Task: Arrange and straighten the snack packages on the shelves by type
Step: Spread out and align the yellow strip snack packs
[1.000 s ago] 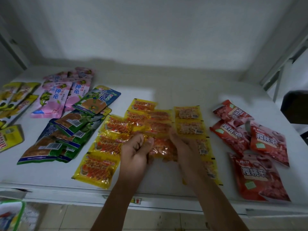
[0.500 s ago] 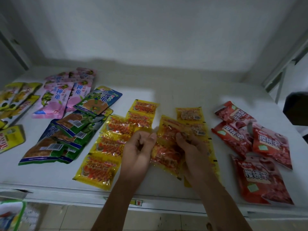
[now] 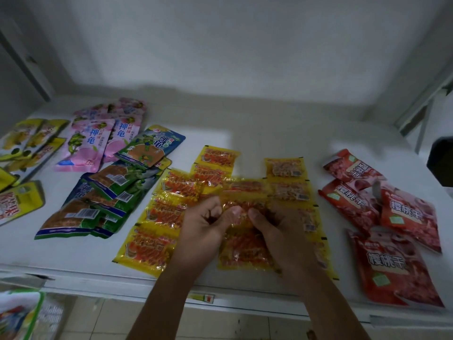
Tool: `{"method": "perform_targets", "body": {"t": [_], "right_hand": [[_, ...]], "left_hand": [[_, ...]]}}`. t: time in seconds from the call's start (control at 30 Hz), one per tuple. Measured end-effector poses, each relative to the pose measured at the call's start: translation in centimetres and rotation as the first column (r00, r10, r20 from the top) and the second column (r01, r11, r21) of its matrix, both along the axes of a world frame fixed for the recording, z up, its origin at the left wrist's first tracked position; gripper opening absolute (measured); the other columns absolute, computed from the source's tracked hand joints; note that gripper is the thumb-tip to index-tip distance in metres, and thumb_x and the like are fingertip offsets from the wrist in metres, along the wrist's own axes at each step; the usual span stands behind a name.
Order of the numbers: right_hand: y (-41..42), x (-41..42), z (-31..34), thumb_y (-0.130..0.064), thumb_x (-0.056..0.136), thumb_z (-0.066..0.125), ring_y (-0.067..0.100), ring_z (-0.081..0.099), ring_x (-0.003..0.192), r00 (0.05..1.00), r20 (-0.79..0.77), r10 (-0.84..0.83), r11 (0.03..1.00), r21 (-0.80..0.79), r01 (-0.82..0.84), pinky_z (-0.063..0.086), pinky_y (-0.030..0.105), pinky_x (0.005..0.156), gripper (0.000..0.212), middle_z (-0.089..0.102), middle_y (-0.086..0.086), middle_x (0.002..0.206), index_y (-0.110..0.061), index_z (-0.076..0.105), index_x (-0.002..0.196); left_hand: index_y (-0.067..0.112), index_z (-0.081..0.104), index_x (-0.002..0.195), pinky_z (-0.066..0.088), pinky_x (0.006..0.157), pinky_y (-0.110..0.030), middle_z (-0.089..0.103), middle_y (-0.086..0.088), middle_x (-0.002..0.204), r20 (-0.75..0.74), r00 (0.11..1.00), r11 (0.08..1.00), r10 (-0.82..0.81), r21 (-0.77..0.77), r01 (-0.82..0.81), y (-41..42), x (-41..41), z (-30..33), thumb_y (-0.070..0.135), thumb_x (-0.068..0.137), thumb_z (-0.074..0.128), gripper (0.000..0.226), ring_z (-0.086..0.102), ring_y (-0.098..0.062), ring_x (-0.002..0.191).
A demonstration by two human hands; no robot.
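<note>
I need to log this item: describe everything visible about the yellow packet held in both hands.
The yellow packet is glossy, crinkled, see-through plastic with red-orange snacks and print inside; the lettering is too blurred to read. It lies lengthwise toward the shelf front, amid the other yellow packets. The left hand and right hand pinch it near its middle, thumbs on top.

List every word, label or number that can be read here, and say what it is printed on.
"神龟": pink plastic snack pouches, large blue characters.
"神龟": blue-and-green snack pouch, near its top.
"樱桃干": red plastic snack pouches, large white characters.
Print on the yellow snack sachets, the barcode labels and the shelf-edge tag: too small or blurred.
</note>
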State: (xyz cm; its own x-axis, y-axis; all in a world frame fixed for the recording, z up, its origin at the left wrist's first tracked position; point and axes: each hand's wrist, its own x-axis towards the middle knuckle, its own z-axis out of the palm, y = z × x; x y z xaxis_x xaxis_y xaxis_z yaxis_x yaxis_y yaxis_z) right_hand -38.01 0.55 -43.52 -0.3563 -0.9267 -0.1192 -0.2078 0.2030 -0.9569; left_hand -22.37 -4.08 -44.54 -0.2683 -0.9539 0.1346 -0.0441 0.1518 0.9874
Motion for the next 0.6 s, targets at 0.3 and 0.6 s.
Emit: {"method": "perform_targets", "body": {"t": [0.3,0.6], "right_hand": [[0.0,0.3,0.6,-0.037,0.095,0.068,0.014,0.063,0.056,0.988,0.136,0.075,0.991,-0.119,-0.059,0.047,0.022,0.053,0.037,0.063,-0.003,0.058,-0.013,0.069,0.068],[-0.1,-0.1,-0.1,-0.031,0.1,0.068,0.008,0.064,0.059,0.998,-0.023,0.053,0.998,-0.041,-0.054,0.049,0.028,0.058,0.038,0.065,-0.01,0.059,-0.026,0.07,0.062]], "left_hand": [[0.002,0.036,0.069,0.027,0.053,-0.023,0.027,0.0,0.059,0.034,0.998,0.997,0.054,-0.063,-0.052,0.2,-0.2,-0.7,0.032,0.096,0.066,0.05,0.027,-0.009,0.055],[0.014,0.037,0.068,0.027,0.055,-0.022,0.027,0.01,0.06,0.108,0.991,0.995,0.083,-0.059,-0.077,0.4,-0.3,-0.8,0.018,0.095,0.075,0.046,0.028,-0.009,0.057]]}}
